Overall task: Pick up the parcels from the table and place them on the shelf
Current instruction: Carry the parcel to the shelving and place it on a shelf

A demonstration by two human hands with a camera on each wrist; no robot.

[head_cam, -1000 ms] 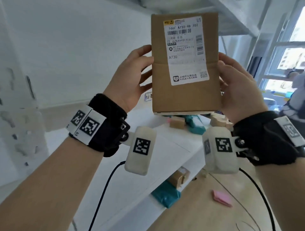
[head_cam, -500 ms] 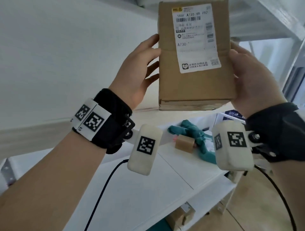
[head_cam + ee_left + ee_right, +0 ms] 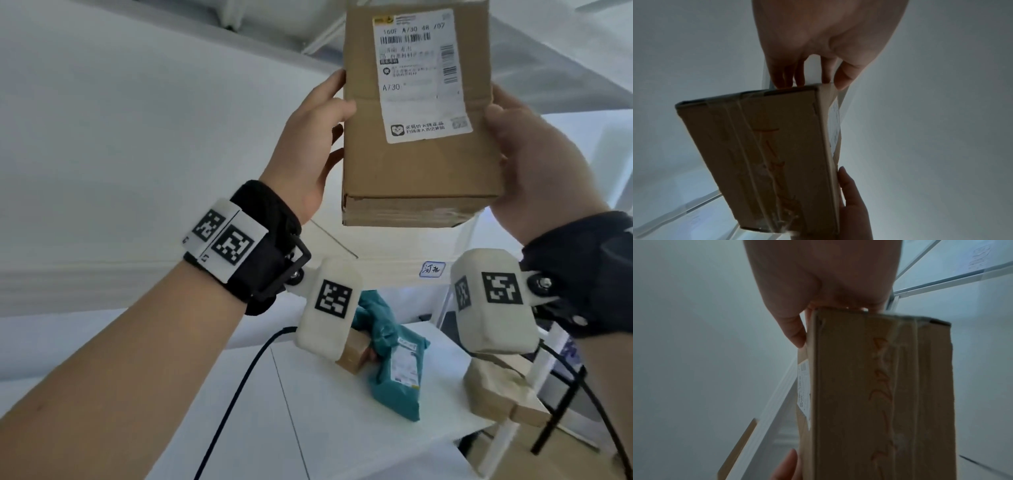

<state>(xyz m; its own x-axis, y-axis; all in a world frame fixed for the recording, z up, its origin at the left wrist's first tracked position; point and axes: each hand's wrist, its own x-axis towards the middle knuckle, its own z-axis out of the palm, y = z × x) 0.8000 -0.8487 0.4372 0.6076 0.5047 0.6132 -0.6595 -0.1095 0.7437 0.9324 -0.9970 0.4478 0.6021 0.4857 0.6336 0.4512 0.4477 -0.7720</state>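
A brown cardboard parcel [image 3: 418,164] with a white shipping label is held high between both hands, near the underside of an upper shelf board [image 3: 274,20]. My left hand [image 3: 308,147] grips its left side, thumb on the labelled face and fingers behind. My right hand [image 3: 534,164] grips its right side the same way. The left wrist view shows the parcel's taped end [image 3: 766,162] with my left fingers [image 3: 787,76] on its edge. In the right wrist view the taped end [image 3: 879,394] fills the frame below my right hand [image 3: 828,288].
On the white shelf board [image 3: 325,411] below lie a teal mailer bag [image 3: 397,370], a small brown box [image 3: 356,353] and a tan wrapped parcel [image 3: 496,387]. A white wall [image 3: 120,137] stands at left. A shelf post [image 3: 513,418] rises at right.
Both hands have lifted the parcel higher toward the upper shelf board, and the view has tilted up. The grip on both sides is the same.
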